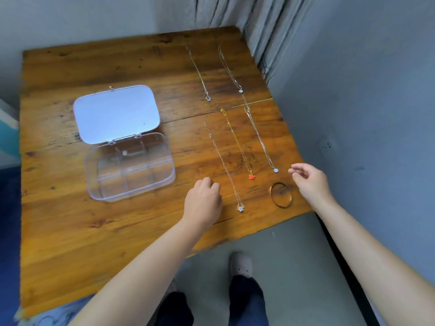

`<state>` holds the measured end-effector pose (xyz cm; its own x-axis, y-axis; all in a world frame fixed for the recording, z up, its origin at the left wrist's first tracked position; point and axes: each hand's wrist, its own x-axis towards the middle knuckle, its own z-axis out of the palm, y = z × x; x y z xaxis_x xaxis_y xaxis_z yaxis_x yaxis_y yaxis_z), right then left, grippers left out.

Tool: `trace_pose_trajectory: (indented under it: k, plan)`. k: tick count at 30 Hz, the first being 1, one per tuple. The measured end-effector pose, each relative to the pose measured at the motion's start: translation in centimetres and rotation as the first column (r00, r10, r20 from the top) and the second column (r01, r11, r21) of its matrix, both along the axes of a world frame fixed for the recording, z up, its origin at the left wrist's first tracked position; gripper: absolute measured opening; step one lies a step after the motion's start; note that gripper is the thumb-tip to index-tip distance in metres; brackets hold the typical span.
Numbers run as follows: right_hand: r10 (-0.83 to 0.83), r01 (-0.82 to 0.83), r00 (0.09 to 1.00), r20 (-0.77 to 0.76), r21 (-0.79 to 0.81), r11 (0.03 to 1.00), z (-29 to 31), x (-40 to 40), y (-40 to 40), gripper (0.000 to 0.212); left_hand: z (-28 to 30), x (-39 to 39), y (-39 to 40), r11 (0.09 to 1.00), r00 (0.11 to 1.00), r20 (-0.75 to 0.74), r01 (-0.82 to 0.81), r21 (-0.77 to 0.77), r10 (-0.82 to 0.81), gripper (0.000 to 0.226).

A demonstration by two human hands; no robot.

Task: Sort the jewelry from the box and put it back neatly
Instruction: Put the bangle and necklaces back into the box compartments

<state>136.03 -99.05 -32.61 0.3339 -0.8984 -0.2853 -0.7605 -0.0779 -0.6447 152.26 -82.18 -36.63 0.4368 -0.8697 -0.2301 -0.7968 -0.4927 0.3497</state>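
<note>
A clear plastic box (164, 161) lies open on the wooden table, its lid (116, 114) folded back; a tiny item shows in one compartment. Several necklaces lie stretched out in rows on the right: one with a clear pendant (240, 208), a gold one with a red pendant (251, 176), one with a pale blue pendant (275, 170), and two farther back (208, 98) (240, 91). A gold bangle (281, 195) rests near the table's front right corner. My left hand (203, 201) is curled, empty, left of the clear-pendant necklace. My right hand (309, 180) hovers with fingers apart beside the bangle.
The table (94, 231) stands in a corner with a grey wall on the right and a grey curtain (259, 24) behind. The table's right edge runs just past the bangle. My legs and a slipper (241, 264) show on the floor below.
</note>
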Motion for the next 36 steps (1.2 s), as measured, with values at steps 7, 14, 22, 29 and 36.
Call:
trace_pose_trajectory:
  k: [7, 14, 22, 29, 36]
  plan:
    - [0.217, -0.22, 0.97, -0.112, -0.014, 0.975, -2.6, -4.2, -3.2, 0.025, -2.0, -6.4, -2.6, 0.955, 0.949, -0.112, -0.294, 0.033, 0.296, 0.041]
    - [0.383, -0.392, 0.888, -0.255, 0.015, 0.92, -4.7, -4.0, -2.8, 0.035, -1.7, -9.0, -3.6, 0.948, 0.948, -0.03, -0.315, 0.036, 0.316, 0.031]
    - [0.447, -0.489, 0.794, -0.413, 0.004, 0.872, -4.7, -2.2, -2.1, 0.026, -1.9, -8.4, -4.1, 0.947, 0.963, 0.141, -0.255, 0.197, 0.23, 0.02]
    - [0.425, -0.383, 0.866, -0.263, 0.197, 0.903, -3.6, -2.3, -3.1, 0.015, -1.4, -7.4, -2.9, 0.893, 0.912, -0.057, -0.383, 0.234, 0.406, 0.022]
    - [0.308, -0.299, 0.95, 0.053, 0.445, 0.844, -0.4, 0.7, -2.3, 0.015, 2.9, -4.2, -1.1, 0.587, 0.225, -0.628, -0.67, 0.456, 0.745, 0.029]
